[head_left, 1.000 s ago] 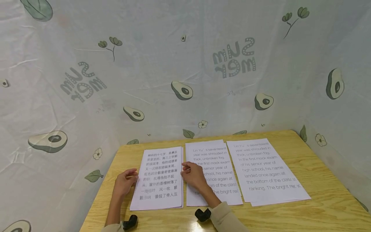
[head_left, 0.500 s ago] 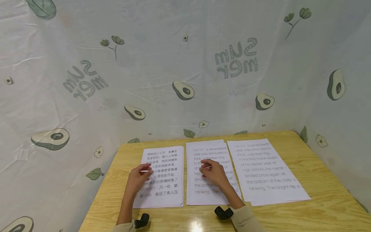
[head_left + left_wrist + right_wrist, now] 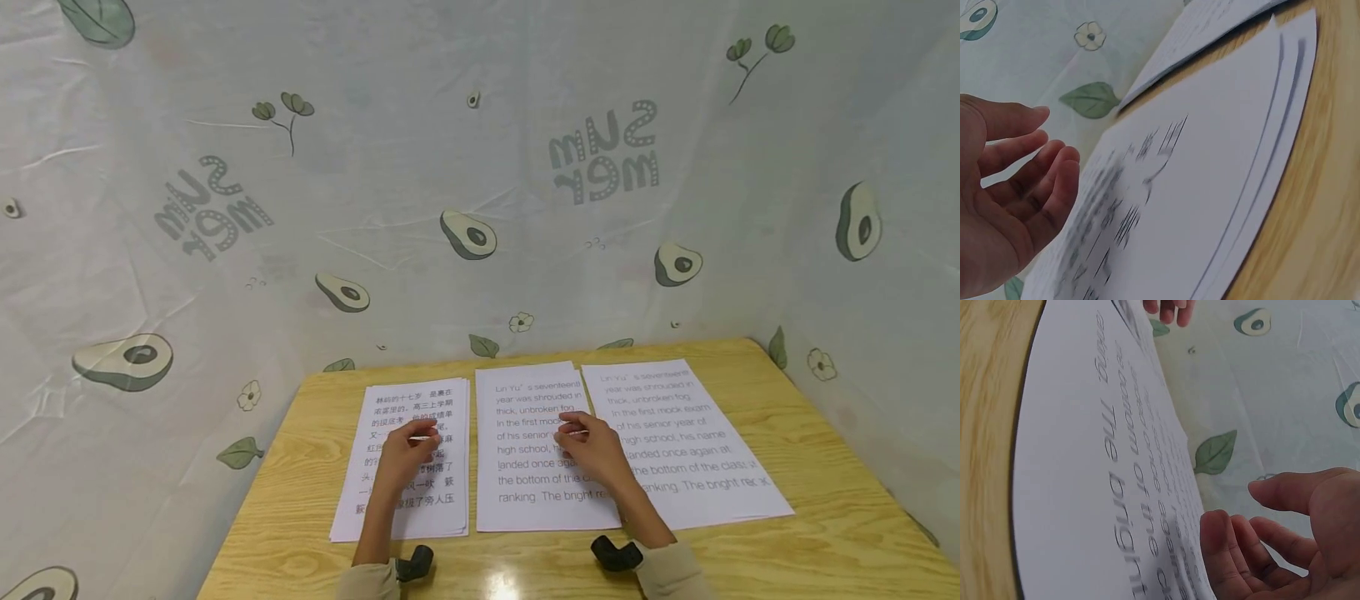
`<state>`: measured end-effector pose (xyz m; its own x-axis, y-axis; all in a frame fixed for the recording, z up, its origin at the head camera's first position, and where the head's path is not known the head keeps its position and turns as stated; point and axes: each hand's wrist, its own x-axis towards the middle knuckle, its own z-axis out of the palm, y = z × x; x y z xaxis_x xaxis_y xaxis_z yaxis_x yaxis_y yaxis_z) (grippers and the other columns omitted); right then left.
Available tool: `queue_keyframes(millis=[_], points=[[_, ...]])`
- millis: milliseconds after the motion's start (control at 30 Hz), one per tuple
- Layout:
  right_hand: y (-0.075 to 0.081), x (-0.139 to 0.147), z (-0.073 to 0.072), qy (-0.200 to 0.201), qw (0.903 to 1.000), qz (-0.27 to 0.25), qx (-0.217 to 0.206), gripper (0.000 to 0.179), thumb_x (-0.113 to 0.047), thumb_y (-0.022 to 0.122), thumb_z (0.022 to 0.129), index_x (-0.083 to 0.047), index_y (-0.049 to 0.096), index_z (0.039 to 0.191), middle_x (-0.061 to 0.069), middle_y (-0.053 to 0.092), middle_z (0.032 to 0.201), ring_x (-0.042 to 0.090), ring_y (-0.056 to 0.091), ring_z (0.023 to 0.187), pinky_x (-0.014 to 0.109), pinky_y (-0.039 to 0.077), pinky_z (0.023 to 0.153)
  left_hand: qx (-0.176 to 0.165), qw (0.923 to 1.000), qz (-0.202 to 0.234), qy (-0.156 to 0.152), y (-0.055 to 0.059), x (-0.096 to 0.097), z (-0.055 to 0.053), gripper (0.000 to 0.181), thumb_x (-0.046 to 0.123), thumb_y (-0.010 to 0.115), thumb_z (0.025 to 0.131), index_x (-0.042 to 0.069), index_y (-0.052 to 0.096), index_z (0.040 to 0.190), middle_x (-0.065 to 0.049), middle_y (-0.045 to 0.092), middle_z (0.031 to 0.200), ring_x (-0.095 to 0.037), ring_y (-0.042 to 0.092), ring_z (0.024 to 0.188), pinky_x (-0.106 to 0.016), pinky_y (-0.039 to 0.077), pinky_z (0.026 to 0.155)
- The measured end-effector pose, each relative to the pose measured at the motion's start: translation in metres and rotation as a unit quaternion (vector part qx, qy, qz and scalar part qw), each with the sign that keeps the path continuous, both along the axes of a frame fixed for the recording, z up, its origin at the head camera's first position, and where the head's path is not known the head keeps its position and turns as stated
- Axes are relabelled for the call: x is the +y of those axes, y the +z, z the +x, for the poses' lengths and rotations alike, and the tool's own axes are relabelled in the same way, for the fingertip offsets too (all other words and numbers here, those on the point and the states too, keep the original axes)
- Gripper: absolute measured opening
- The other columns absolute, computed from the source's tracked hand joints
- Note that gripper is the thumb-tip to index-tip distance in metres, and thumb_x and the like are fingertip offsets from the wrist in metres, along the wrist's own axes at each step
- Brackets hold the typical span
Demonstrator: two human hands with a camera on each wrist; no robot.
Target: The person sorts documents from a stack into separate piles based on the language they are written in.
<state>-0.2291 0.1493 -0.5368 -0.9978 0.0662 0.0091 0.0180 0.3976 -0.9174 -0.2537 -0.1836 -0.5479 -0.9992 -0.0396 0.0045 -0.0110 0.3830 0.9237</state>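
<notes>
Three sets of printed white paper lie on the wooden table. On the left is a stack of sheets with Chinese text (image 3: 397, 521), its layered edges showing in the left wrist view. In the middle lie sheets with English text (image 3: 525, 467), and a similar English set (image 3: 675, 408) sits to the right. Above the Chinese stack hovers my left hand (image 3: 405, 454), fingers loosely bent, holding nothing. My right hand (image 3: 596, 450) hangs over the right part of the middle sheets, thumb and fingers apart with nothing between them.
The wood-grain table (image 3: 277, 533) extends in front of and beside the papers. Behind it hangs a pale curtain (image 3: 390, 167) printed with avocados and leaves. A black strap piece sits at each wrist.
Both hands have moved to the right: the left from the Chinese stack's left edge to above it, the right from that stack's right edge to over the middle sheets. The papers stay about where they were.
</notes>
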Motion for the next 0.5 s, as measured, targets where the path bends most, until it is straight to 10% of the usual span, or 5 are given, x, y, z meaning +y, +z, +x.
queue_keyframes(millis=[500], points=[[-0.002, 0.049, 0.003, -0.025, 0.9982, 0.054, -0.009, 0.042, -0.015, 0.072, 0.100, 0.003, 0.067, 0.138, 0.019, 0.075, 0.119, 0.015, 0.074, 0.088, 0.021, 0.058, 0.069, -0.010, 0.9983, 0.055, -0.017, -0.007, 0.056, -0.011, 0.036, 0.012, 0.075, 0.097, 0.003, 0.074, 0.132, -0.015, 0.075, 0.115, -0.017, 0.072, 0.088, -0.030, 0.064, 0.076]])
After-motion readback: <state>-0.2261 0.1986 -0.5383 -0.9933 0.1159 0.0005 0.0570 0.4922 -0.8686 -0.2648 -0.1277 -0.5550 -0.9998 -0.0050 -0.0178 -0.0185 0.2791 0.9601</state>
